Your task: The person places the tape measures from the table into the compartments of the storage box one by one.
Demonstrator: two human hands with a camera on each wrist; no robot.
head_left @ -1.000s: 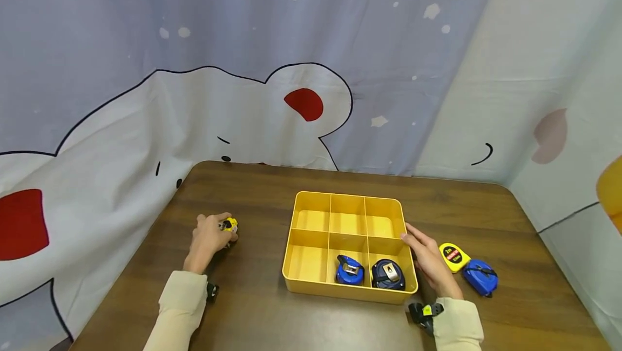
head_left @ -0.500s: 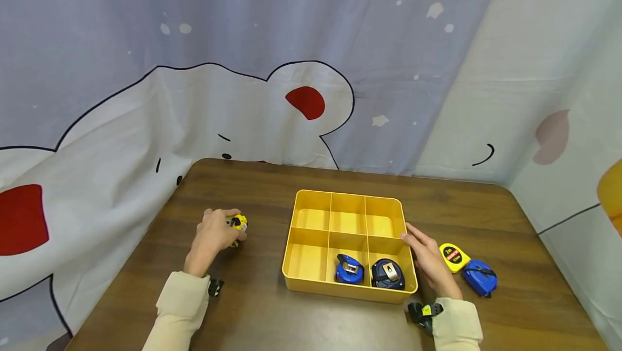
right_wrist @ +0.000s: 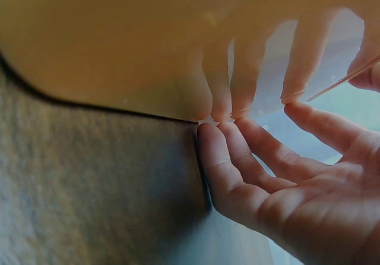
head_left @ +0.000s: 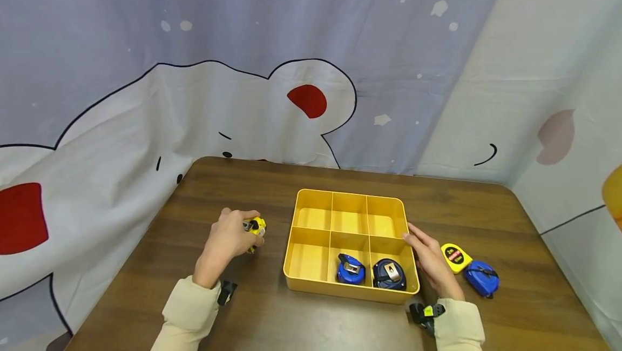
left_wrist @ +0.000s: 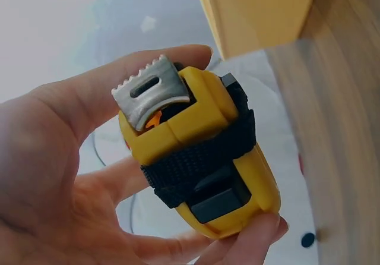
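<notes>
My left hand [head_left: 227, 237] grips a yellow tape measure [left_wrist: 205, 122] by its two ends, left of the box. In the left wrist view the tape's toothed metal hook and black strap show, with the thumb and fingertips on its case. My right hand [head_left: 430, 259] holds the right wall of the yellow divided box [head_left: 311, 286], thumb over the rim. Its fingertips [right_wrist: 214, 143] touch the outer wall in the right wrist view. A blue tape measure [head_left: 351, 271] lies in the front middle compartment, a dark blue tape measure [head_left: 389, 275] in the front right one.
Right of my right hand, a yellow tape measure [head_left: 455, 257] and a blue tape measure [head_left: 481, 278] lie side by side on the brown wooden table [head_left: 272, 318]. A patterned curtain [head_left: 218, 102] hangs behind the table's back edge.
My left hand has moved right, toward the box, carrying the yellow tape measure. My right hand and the box have stayed in place.
</notes>
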